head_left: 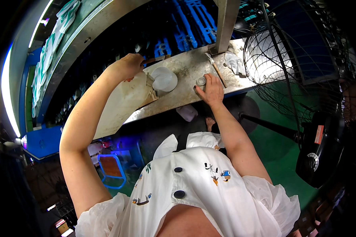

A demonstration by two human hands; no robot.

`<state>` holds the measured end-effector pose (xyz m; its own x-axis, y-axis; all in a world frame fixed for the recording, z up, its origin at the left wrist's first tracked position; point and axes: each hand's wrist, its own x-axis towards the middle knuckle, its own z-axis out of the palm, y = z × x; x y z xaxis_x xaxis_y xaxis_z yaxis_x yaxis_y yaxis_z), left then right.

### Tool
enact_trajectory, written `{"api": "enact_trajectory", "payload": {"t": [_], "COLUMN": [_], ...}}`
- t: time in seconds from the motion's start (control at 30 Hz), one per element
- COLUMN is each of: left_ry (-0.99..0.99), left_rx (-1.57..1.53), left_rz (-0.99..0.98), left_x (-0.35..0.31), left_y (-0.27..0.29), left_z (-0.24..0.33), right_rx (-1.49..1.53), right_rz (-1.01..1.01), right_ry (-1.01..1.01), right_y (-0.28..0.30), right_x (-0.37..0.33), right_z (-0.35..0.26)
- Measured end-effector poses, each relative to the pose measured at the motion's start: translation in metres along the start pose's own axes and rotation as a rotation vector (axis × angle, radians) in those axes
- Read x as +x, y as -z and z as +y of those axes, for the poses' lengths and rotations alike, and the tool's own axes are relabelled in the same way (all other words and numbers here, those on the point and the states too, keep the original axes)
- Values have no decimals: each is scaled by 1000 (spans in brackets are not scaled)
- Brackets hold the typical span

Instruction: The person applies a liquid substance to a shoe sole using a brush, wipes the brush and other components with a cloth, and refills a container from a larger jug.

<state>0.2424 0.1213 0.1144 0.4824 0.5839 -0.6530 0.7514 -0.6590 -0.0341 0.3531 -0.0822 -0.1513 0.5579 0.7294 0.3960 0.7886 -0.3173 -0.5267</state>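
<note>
My left hand (129, 67) is closed around the brown handle of what looks like a small flat brush (155, 59), its tip pointing right over the metal bench. My right hand (212, 91) has its thumb and fingers around a small round whitish container (201, 81) on the bench top. Between the hands, a translucent white plastic tub (164, 79) rests beside the frayed edge of a pale board (120, 103). Just beyond my right hand lies another brush (216, 70) with a wooden handle.
A crumpled white cloth (234, 63) lies on the bench (188, 65) near a metal post (227, 25). On the right stands a large wire-caged fan (265, 51). Blue machine parts (194, 23) fill the space behind the bench. A blue-framed stool (111, 170) is at lower left.
</note>
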Motion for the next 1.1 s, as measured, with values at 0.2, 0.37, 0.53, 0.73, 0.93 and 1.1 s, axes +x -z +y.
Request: {"api": "enact_trajectory", "payload": {"t": [0.2,0.37,0.53,0.73,0.93,1.1], "left_ry": [28,23,19,9,16,10], "left_rx": [8,5,-22,-42,-52,-42], "left_rz": [-20,2,27,39,23,7], "left_x": [-1,-2,-3,-3,2,7], "left_y": [2,3,3,3,0,-2], "left_z": [1,-3,-6,-6,-3,-2], "right_rx": [-8,-5,4,-19,-30,-20], "right_rz": [-17,-20,-19,-2,9,19], "right_ry": [-5,-5,-13,-6,-1,-2], "right_y": [0,-1,1,0,1,1], "right_x": [0,0,0,1,1,1], "right_z": [0,0,-2,-2,-3,-3]}}
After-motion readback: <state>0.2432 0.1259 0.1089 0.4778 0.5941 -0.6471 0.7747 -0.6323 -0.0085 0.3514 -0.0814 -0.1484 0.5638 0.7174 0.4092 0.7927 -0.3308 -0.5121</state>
